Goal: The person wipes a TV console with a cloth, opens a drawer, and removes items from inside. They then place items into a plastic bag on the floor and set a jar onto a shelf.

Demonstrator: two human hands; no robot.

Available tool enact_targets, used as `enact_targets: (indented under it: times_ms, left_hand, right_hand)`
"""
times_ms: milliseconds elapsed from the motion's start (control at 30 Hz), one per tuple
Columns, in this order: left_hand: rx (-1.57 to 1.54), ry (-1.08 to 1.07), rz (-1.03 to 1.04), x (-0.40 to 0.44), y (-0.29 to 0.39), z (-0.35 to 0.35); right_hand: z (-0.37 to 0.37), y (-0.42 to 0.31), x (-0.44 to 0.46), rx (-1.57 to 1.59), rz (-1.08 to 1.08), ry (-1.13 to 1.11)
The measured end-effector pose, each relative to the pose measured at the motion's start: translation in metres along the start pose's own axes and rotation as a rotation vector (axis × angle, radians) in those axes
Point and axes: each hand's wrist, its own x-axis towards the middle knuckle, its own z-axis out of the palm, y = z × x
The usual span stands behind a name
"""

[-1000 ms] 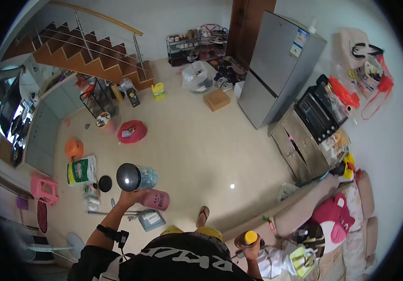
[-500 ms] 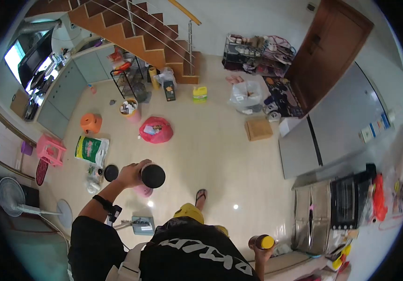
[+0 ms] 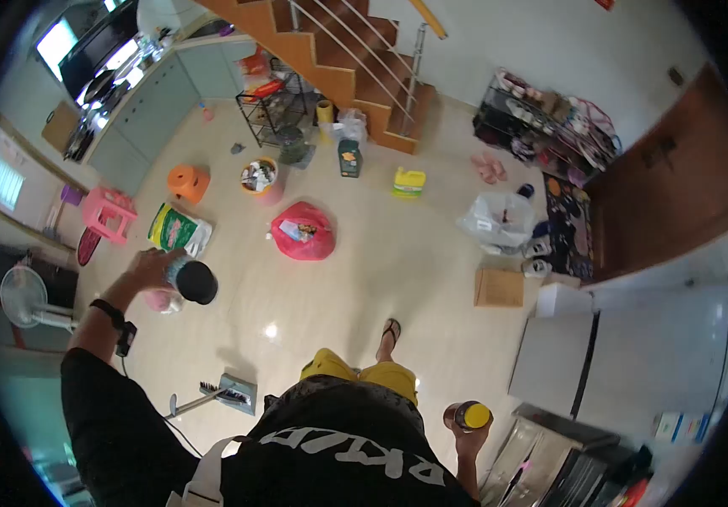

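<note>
My left hand is closed around the side of a jar with a black lid, held out over the floor at the left. The lid faces up toward me, and most of the jar's body is hidden. Just below that hand a pink item on the floor is partly covered. At the lower right, my right hand grips a dark jar with a yellow lid, its lid also upward. A green and white bag lies beyond my left hand.
A pink plastic bag, a bin, an orange stool and a yellow jug stand ahead. A dustpan with a brush lies near my left side. The cardboard box and refrigerator are at right.
The view has turned, shifting the room. My left hand has moved left with the black-lidded jar, away from my body. My right hand still holds the yellow-lidded jar, slightly higher in view.
</note>
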Motion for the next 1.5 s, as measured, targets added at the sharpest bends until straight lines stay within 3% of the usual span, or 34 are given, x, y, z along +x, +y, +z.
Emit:
enact_targets:
  times_ms: [33,100,133,167,233,300,433,567,600,667,700,767,833,900,967,1033,1067,1100,1133,1167,1300,1367,1467,1500]
  left_hand:
    - [0.035,0.031,0.011,0.003,-0.023,0.002]
    - [0.009,-0.041,-0.072,0.007,-0.036,-0.033]
    - [0.018,-0.048,-0.072,0.013,-0.049,-0.041]
    - [0.021,-0.053,-0.068,0.023,-0.062,-0.045]
    - [0.028,-0.049,-0.049,0.051,-0.088,-0.049]
    - [0.088,-0.131,-0.061,0.093,-0.107,-0.054]
    - [-0.136,-0.019,-0.018,0.215,-0.135,-0.016]
    - [-0.503,0.037,-0.058,0.361,-0.136,0.078]
    - [-0.586,0.037,-0.112,0.394,-0.133,0.109]
    - [-0.777,0.054,-0.200,0.459,-0.122,0.169]
    - [-0.759,-0.006,-0.319,0.495,-0.115,0.211]
    - [-0.945,0.114,-0.406,0.547,-0.092,0.292]
    - [-1.102,0.284,-0.603,0.588,-0.054,0.371]
    - [-1.191,0.315,-0.827,0.619,-0.016,0.428]
    - [-1.176,0.531,-0.972,0.648,0.019,0.490]
    - [-1.193,0.476,-1.066,0.665,0.041,0.541]
    - [-1.205,0.456,-1.147,0.675,0.050,0.559]
    - [-1.213,0.429,-1.150,0.681,0.057,0.575]
    - [-1.214,0.390,-1.171,0.684,0.062,0.589]
    - [-1.211,0.363,-1.192,0.689,0.062,0.598]
    - [-1.335,0.313,-1.091,0.695,0.071,0.631]
    - [-1.357,0.253,-1.081,0.690,0.077,0.656]
    - [-1.440,0.263,-1.043,0.686,0.092,0.672]
    - [-1.597,0.305,-1.031,0.684,0.099,0.666]
  right_hand:
    - [0.011,-0.005,0.028,-0.012,-0.012,-0.030]
    - [0.030,-0.032,0.083,0.257,0.021,-0.093]
    - [0.039,-0.079,0.108,0.511,0.257,-0.119]
    - [0.048,-0.071,0.134,0.208,0.043,-0.151]
    - [0.063,-0.075,0.184,0.004,-0.104,-0.216]
    - [0.082,-0.111,0.219,-0.016,-0.112,-0.268]
    - [0.136,-0.152,0.272,0.086,-0.013,-0.314]
    - [0.194,-0.206,0.299,-0.117,0.018,-0.254]
    - [0.212,-0.218,0.303,-0.138,0.027,-0.256]
    - [0.250,-0.236,0.316,0.030,0.250,-0.184]
    - [0.268,-0.242,0.324,0.008,0.265,-0.185]
    - [0.306,-0.248,0.346,-0.137,0.302,-0.227]
    - [0.337,-0.244,0.369,-0.192,0.284,-0.309]
    - [0.373,-0.234,0.395,-0.381,0.224,-0.445]
    - [0.411,-0.214,0.417,-0.410,0.278,-0.410]
    - [0.443,-0.193,0.436,-0.514,0.169,-0.462]
    - [0.472,-0.186,0.447,-0.322,0.248,-0.471]
    - [0.504,-0.177,0.459,-0.129,0.324,-0.473]
    - [0.521,-0.161,0.481,-0.341,0.056,-0.600]
    - [0.549,-0.141,0.497,-0.266,0.094,-0.631]
    - [0.659,-0.046,0.567,-0.387,-0.197,-0.807]
    - [0.735,-0.037,0.594,-0.411,-0.327,-0.879]
    - [0.814,0.019,0.610,-0.308,-0.210,-0.859]
    - [0.837,0.020,0.614,-0.346,-0.226,-0.871]
